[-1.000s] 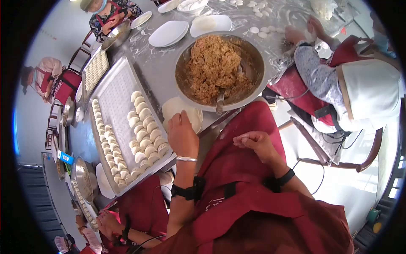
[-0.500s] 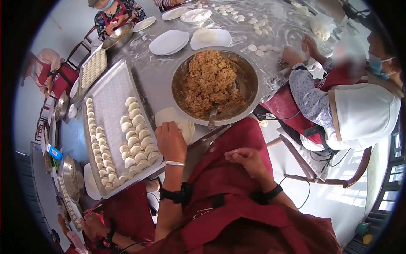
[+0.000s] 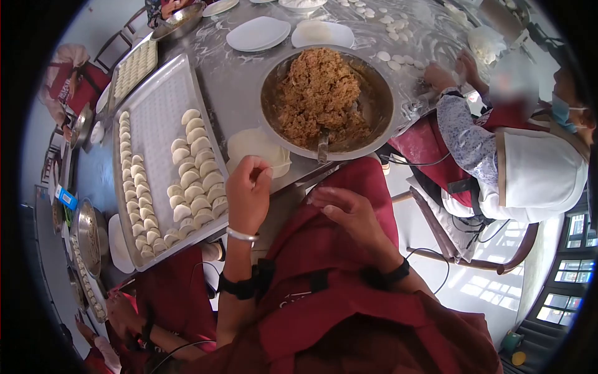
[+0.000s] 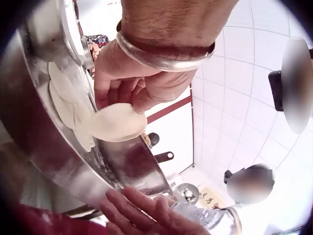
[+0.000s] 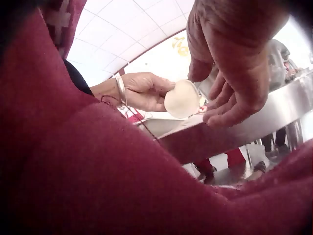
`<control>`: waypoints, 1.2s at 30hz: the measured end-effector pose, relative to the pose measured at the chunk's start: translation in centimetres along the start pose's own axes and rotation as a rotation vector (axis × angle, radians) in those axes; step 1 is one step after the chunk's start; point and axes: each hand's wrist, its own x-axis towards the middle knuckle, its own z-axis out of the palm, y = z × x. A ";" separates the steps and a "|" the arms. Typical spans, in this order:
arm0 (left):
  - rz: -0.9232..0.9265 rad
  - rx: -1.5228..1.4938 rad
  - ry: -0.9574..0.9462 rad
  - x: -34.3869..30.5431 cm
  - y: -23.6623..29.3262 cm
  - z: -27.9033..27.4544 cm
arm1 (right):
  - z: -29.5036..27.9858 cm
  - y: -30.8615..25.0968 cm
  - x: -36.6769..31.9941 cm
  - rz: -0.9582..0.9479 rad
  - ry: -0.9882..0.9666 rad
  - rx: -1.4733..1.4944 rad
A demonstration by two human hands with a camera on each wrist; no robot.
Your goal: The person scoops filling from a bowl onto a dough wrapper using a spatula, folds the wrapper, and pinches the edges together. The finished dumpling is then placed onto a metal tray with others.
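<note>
My left hand pinches a round, pale dumpling wrapper by its edge, thumb on one side and fingers on the other. In the right wrist view the same wrapper shows its flat face. Just beyond that hand, a pile of wrappers lies at the table's edge. My right hand hovers over the apron, fingers extended, holding nothing. A large steel bowl of brown minced filling stands ahead, with a spoon handle leaning on its near rim.
Left of the wrappers, a metal tray carries rows of folded dumplings. White plates and small dough discs lie farther back on the floury table. A person sits close on the right.
My left hand has drawn a wrapper from the pile and now holds it up, thumb visible. The right hand has moved left toward it, its fingers straighter. The head view has shifted.
</note>
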 end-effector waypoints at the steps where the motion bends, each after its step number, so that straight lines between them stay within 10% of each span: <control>1: -0.057 -0.092 -0.036 -0.4 0.5 -0.3 | 0.7 -0.2 0.5 -0.006 -0.007 0.036; 26: -0.687 -1.536 -0.527 -5.2 0.0 2.8 | 3.0 -4.1 -0.6 0.034 -0.005 0.158; 36: -0.554 -0.980 -0.454 -5.4 1.5 1.1 | 3.0 -2.3 0.5 0.136 -0.031 -0.081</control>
